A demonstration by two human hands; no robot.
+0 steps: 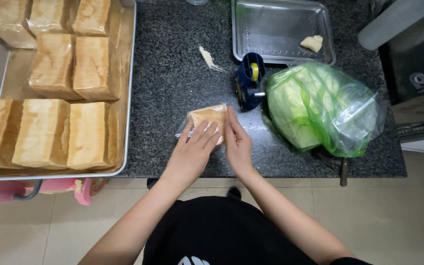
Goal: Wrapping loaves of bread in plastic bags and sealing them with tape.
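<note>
The fingers point(206, 131) of the left hand point(192, 149) lie flat on a bagged bread slice point(206, 118); the right hand point(237, 142) presses its edge, neither gripping. On the dark table point(172, 73) beside the tape dispenser point(249, 81), it looks light, soft, crushable; the slippery wrap suits holding by the sides.

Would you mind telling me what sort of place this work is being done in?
Probably a bakery's packing counter. A large tray holds many wrapped loaves, both hands, left hand and right hand, press a bagged bread piece on the dark stone counter, and a tape dispenser stands beside it.
</note>
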